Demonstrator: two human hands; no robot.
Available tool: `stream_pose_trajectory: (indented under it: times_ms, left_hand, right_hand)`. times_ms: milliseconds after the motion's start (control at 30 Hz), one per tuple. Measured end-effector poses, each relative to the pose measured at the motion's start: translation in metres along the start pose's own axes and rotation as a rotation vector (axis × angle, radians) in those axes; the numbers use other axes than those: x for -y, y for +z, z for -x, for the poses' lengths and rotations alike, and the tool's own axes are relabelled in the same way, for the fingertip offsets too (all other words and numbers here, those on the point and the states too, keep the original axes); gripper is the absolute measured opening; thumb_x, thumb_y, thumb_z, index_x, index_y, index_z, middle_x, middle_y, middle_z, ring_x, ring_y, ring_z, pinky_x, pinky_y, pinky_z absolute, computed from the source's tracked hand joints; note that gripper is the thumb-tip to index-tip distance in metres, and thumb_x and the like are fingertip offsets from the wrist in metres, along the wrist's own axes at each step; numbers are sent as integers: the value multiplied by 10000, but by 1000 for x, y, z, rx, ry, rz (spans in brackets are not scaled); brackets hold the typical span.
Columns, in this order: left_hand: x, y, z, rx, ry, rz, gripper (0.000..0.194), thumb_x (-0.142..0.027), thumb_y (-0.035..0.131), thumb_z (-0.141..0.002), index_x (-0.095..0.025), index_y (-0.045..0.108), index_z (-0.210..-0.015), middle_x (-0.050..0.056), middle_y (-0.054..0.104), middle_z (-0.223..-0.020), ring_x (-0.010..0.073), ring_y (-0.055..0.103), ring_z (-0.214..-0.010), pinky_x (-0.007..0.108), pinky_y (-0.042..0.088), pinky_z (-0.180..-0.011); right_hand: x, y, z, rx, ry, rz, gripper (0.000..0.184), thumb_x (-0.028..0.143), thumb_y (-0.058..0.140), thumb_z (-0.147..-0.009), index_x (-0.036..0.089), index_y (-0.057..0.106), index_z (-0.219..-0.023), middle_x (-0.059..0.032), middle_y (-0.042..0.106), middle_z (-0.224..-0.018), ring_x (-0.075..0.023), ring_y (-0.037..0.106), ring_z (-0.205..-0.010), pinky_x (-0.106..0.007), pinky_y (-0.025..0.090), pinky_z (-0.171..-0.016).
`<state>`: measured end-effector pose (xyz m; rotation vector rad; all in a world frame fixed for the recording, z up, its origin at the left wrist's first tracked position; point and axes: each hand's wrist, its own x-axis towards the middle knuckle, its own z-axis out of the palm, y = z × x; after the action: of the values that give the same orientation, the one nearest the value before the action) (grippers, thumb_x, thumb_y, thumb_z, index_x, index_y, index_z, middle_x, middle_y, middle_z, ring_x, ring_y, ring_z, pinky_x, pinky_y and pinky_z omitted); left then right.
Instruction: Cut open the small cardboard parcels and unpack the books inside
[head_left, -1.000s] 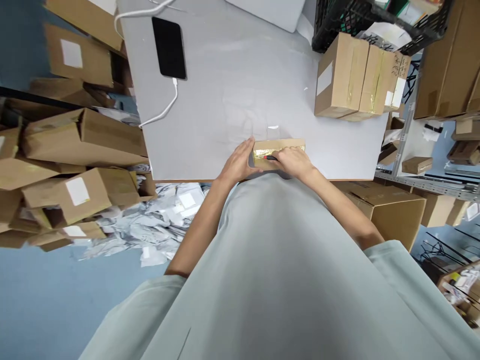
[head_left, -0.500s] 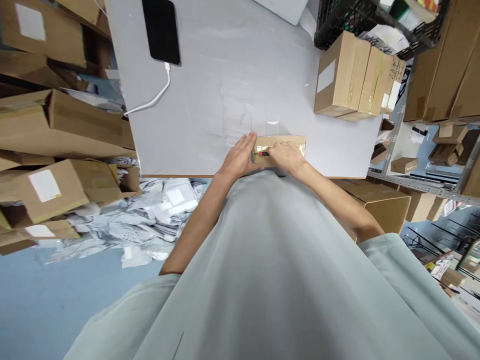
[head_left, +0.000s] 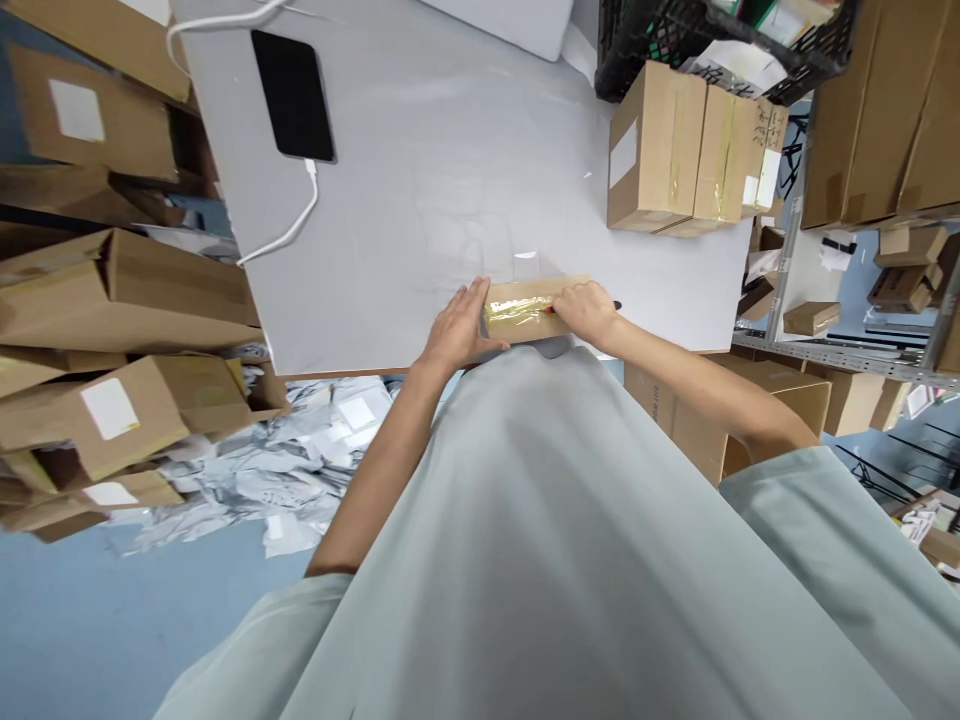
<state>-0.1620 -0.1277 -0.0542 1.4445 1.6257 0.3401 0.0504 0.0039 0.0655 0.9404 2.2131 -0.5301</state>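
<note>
A small cardboard box sealed with glossy yellowish tape lies at the near edge of the white table. My left hand rests flat against the box's left end, fingers stretched out. My right hand is closed round a thin red and black tool, likely a cutter or pen, whose red part lies on the taped top and whose dark end pokes out past my knuckles.
A black phone on a white cable lies at the far left. Taped cardboard boxes stand at the right beside a black crate. Stacked boxes and grey mailer bags fill the floor to the left; shelving is on the right.
My right hand has slid to the right along the top of the box with the tool. My left hand stays at the left end. The view has shifted a little.
</note>
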Motion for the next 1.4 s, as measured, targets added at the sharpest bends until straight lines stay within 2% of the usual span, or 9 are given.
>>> stream_pose_trajectory:
  times_ms: [233,367,500,633,733,833,967,1133,1400]
  left_hand:
    - [7,-4,0,-9,-21,20,1405,-716,953,-727,-213,209,-1808,193,240,-1869,478,242,-1721,653,276,-1391]
    - [-3,-14,1,6,-46,-77,1412,-744,932,-707,-210,222,-1805,236,211,-1867,508,198,-1726,694,258,-1380]
    - [-48,-6,-13,37,10,-242,1459,-634,960,-687,-105,180,-1800,320,131,-1855,549,77,-1731,772,94,-1370]
    - [-108,29,-44,72,166,-330,1491,-533,984,-671,-35,132,-1789,354,80,-1849,536,27,-1740,744,13,-1376]
    - [-138,58,-68,88,261,-358,1421,-406,966,-665,-29,169,-1780,353,219,-1822,536,172,-1717,717,56,-1385]
    - [-153,70,-82,75,286,-367,1305,-282,895,-670,-24,234,-1765,345,407,-1721,536,374,-1614,703,168,-1369]
    - [-160,51,-73,17,311,-326,1297,-225,855,-664,-36,215,-1776,326,442,-1674,538,423,-1558,681,259,-1345]
    - [-149,14,-38,-133,322,-215,1352,-365,879,-753,-153,71,-1816,272,344,-1763,529,345,-1621,688,285,-1340]
    - [-97,34,-16,-186,219,31,1455,-573,996,-699,-180,138,-1805,273,348,-1749,487,343,-1655,619,335,-1353]
  right_hand:
    - [-141,15,70,21,422,162,385,270,513,-1160,64,837,-1184,-326,797,-1152,-383,743,-1173,-480,461,-950]
    - [-185,42,113,-26,558,65,391,360,553,-1167,97,825,-1266,-315,798,-1181,-346,744,-1103,-433,439,-899]
    - [-164,83,130,-110,596,-182,385,467,560,-1159,255,797,-1378,-196,835,-1195,-299,767,-1051,-355,468,-866]
    - [-119,117,127,-180,597,-465,371,498,569,-1149,317,797,-1378,-132,852,-1199,-294,782,-1069,-312,477,-829]
    - [-94,130,128,-235,625,-631,353,485,572,-1147,316,814,-1340,-110,862,-1142,-289,790,-1051,-288,470,-793]
    - [-82,134,135,-286,657,-738,357,470,557,-1148,320,812,-1348,-94,868,-1098,-279,796,-1021,-279,473,-788]
    - [-76,127,146,-349,688,-798,358,451,550,-1139,317,812,-1343,-79,870,-1054,-278,800,-988,-289,499,-817]
    - [-66,109,151,-449,661,-837,473,537,472,-1137,267,794,-1353,-79,853,-981,-257,796,-884,-288,539,-791]
    - [-37,90,134,-588,507,-915,435,537,520,-1108,260,806,-1282,-71,856,-992,-247,796,-882,-297,565,-827]
